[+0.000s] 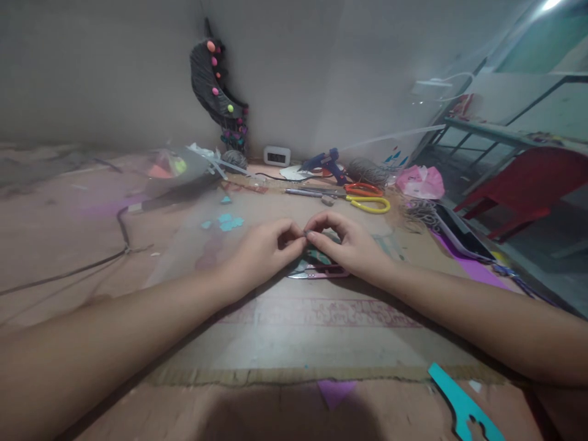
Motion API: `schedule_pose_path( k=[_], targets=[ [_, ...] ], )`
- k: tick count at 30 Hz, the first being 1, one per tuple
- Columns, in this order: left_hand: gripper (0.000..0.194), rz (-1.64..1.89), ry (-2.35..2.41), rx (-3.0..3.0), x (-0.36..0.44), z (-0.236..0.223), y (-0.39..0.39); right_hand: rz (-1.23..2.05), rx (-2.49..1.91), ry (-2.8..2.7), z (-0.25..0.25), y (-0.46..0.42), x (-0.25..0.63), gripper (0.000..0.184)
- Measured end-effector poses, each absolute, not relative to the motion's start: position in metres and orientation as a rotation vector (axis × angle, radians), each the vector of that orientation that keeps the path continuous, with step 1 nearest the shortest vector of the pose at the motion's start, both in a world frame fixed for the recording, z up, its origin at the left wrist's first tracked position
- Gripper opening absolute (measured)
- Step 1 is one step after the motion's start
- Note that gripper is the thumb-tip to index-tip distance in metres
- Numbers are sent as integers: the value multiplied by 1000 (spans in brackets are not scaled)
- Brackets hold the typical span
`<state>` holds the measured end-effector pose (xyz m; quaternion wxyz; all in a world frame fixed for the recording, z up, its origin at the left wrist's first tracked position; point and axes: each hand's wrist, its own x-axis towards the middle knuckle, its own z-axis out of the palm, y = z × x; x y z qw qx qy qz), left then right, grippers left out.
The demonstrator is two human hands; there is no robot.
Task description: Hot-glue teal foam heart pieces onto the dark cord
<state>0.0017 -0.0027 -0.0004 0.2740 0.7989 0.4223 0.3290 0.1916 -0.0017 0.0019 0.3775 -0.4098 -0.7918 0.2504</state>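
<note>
My left hand [278, 245] and my right hand [342, 242] meet above a cardboard sheet [275, 343]. Thumb and fingertips are pinched on each hand, and the tips touch at a tiny dark bit whose kind I cannot make out. Directly below them lie small thread snips [316, 272] with pink handles, partly covered by my right hand. Some greenish material shows between the hands, mostly hidden. Several turquoise cut pieces [229, 222] lie on the sheet to the left of my left hand.
Behind the hands are yellow-and-orange-handled scissors [367, 199], a blue glue gun [324, 162] and a small white clock [277, 156]. A phone [463, 233] lies at right. Near the front are a turquoise cutout [463, 401] and a purple scrap [337, 392]. A cord [68, 271] runs along the left.
</note>
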Motion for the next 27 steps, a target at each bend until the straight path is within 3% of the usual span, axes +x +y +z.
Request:
schedule_pose_path(
  k=[11, 16, 27],
  targets=[
    [13, 892, 1106, 2163, 0, -2, -3, 635, -1033, -2034, 2, -3, 192, 8],
    [10, 891, 1108, 2146, 2, 0, -3, 835, -994, -1845, -1, 1, 194, 30],
    [12, 901, 1119, 2081, 1, 0, -2, 740, -1096, -1928, 4, 2, 194, 13]
  ],
)
